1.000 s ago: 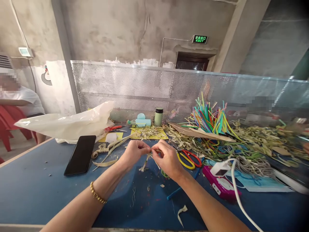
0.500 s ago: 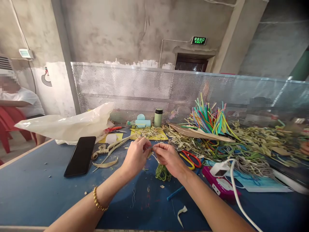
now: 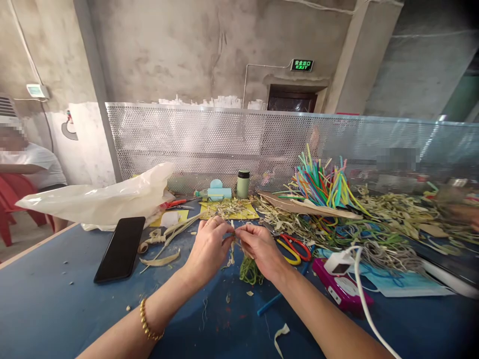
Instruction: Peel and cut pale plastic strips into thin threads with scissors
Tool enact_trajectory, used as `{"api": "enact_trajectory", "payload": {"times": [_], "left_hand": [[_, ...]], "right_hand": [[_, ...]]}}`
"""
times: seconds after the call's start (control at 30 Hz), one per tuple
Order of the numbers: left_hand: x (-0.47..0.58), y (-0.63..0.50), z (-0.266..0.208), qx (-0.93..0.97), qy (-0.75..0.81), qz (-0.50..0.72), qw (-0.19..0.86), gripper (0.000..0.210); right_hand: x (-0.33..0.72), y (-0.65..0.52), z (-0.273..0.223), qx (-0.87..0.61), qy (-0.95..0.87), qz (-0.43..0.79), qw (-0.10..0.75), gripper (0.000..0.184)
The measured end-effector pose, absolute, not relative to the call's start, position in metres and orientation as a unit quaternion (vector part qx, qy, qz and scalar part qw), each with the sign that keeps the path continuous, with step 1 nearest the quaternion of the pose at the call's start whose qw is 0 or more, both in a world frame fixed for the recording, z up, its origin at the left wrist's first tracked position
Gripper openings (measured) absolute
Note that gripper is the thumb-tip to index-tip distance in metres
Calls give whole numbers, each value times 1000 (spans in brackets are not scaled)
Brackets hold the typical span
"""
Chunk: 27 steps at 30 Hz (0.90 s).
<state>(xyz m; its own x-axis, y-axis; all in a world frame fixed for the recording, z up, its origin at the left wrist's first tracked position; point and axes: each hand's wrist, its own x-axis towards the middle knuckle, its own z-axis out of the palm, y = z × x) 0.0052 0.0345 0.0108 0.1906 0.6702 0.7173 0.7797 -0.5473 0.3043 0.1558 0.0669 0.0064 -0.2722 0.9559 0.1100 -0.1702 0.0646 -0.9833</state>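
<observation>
My left hand [image 3: 209, 244] and my right hand [image 3: 262, 247] meet over the middle of the blue table, thumbs and forefingers pinched. Between their fingertips is a thin pale plant strip [image 3: 232, 253], whose loose end hangs down; the rest is hidden by the fingers. Just under my right hand lies a bundle of green cord [image 3: 250, 271]. Scissors with red and yellow handles [image 3: 296, 249] rest to its right. Left of my left hand are pale dried strips [image 3: 162, 259], one of them curled.
A black phone [image 3: 120, 250] and a pale plastic sheet [image 3: 101, 202] lie left. Behind stand a green bottle [image 3: 243, 185] and colourful pipe cleaners [image 3: 325, 182]. At right are a purple power strip [image 3: 339, 284] with a white cable and a blue mask [image 3: 404, 283]. A person sits far left.
The view has shifted slightly. My hands stay together with fingertips pinched, and the pale strip's hanging end shows more plainly below them. At the far right edge, another person's hand blurs with motion.
</observation>
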Motion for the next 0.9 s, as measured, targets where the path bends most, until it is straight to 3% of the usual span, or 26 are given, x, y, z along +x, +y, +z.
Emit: {"api": "enact_trajectory", "payload": {"times": [0.13,0.27,0.6,0.9], "left_hand": [[6,31,11,-778,-463,-403,135,16],[4,31,12,-782,-461,-397,139,26],[-6,35,25,-709,-492,-488,-129,14],[-2,32,24,-725,-468,-504,-39,16]], "right_hand": [[155,66,7,-368,-558,561,488,26],[155,64,9,-371,-580,536,490,29],[155,57,17,-375,-590,531,479,34],[155,56,16,-380,-656,449,474,26]]}}
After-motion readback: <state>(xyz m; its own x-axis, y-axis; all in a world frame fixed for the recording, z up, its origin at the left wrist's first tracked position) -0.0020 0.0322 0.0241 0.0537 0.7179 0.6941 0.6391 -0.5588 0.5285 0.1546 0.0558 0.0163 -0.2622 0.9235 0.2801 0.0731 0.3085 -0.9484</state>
